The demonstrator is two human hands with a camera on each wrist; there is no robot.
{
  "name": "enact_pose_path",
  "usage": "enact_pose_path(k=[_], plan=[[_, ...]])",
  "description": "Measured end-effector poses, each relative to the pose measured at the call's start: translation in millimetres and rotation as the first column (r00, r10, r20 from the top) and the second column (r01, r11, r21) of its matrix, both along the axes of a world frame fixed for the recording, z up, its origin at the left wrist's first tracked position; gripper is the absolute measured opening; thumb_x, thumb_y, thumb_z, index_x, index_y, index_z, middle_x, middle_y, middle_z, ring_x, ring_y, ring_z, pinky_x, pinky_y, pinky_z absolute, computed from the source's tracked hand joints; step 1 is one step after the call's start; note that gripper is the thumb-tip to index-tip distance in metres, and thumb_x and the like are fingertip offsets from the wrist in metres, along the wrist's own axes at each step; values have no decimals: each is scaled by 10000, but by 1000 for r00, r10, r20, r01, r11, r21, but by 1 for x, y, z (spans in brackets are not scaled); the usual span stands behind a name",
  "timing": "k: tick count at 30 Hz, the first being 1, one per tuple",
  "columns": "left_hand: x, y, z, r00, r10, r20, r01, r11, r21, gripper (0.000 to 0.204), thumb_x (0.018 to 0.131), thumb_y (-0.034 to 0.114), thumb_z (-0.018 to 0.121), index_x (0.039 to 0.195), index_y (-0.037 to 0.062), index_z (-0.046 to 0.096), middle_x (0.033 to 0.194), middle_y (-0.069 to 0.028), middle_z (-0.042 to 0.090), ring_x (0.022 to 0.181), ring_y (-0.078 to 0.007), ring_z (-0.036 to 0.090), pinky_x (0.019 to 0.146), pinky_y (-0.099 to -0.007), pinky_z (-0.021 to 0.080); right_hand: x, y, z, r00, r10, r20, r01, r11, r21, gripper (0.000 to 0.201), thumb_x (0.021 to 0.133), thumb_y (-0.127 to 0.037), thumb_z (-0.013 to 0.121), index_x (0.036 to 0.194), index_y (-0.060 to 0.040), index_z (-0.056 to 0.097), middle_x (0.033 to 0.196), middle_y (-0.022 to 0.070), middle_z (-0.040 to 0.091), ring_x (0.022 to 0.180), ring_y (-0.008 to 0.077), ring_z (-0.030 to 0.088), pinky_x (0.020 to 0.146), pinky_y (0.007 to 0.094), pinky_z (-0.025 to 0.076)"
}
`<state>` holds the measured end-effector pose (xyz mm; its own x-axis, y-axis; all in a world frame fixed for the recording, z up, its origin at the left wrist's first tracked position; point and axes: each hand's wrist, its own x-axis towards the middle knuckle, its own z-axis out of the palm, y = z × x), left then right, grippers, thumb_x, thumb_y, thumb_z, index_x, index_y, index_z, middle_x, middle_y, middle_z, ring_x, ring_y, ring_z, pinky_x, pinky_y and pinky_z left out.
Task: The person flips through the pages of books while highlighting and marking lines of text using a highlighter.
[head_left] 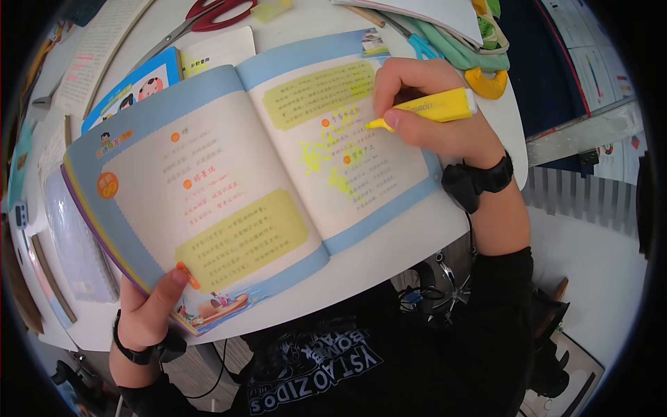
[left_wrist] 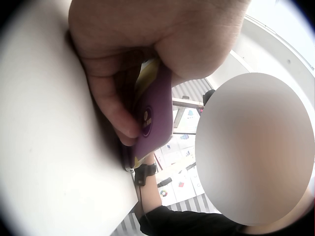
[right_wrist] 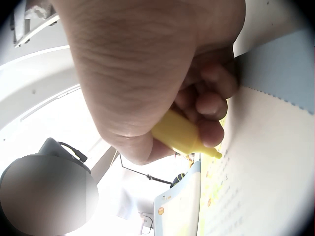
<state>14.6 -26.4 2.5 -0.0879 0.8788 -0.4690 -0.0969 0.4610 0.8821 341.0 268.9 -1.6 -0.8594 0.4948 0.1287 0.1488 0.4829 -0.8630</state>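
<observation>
An open book (head_left: 243, 181) with blue-bordered pages lies tilted over the front of the white table. My left hand (head_left: 151, 306) grips its lower left corner, thumb on the page and fingers under the purple cover (left_wrist: 156, 113). Over the right page, my right hand (head_left: 445, 104) pinches a yellow highlighter (head_left: 434, 110) between thumb and fingers. The highlighter's tip (head_left: 372, 126) points left, close over the printed lines beside a red heading. Yellow marks (head_left: 316, 153) cover parts of the text there. In the right wrist view, the highlighter (right_wrist: 177, 135) shows its tip right at the page.
Red-handled scissors (head_left: 215, 15) and a blue-covered booklet (head_left: 135, 87) lie beyond the book. A green pencil case (head_left: 472, 52) and light-blue-handled scissors (head_left: 420, 47) are at the back right. Another open book (head_left: 94, 52) and a clear plastic sleeve (head_left: 80, 236) are on the left.
</observation>
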Motion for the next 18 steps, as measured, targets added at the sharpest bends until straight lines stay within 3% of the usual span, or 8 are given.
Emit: enact_pose_path(k=[13, 15, 18], plan=[[-1, -1, -2, 1000, 12, 16, -12, 1000, 14, 416, 1024, 107, 653, 1407, -29, 563, 1303, -98, 689, 1168, -164, 624, 1011, -332, 481, -2, -5, 7, 1000, 1, 17, -1, 1000, -11, 116, 840, -112, 726, 856, -30, 645, 761, 15, 657, 691, 92, 601, 631, 252, 471], [-2, -1, -1, 1000, 5, 12, -5, 1000, 1, 419, 1023, 108, 654, 1408, -28, 561, 1304, -98, 687, 1172, -166, 623, 1013, -333, 480, 1, -2, 10, 985, 103, 136, -110, 993, 47, 113, 829, -103, 729, 834, -34, 640, 749, 13, 657, 673, 89, 582, 619, 249, 457], [-3, -3, -2, 1000, 5, 7, -5, 1000, -10, 427, 1021, 109, 656, 1413, -27, 554, 1309, -99, 683, 1178, -168, 620, 1017, -335, 478, 0, -4, 8, 995, 42, 87, -43, 999, 0, 110, 820, -99, 728, 814, -36, 638, 739, 8, 655, 662, 84, 566, 611, 248, 447]])
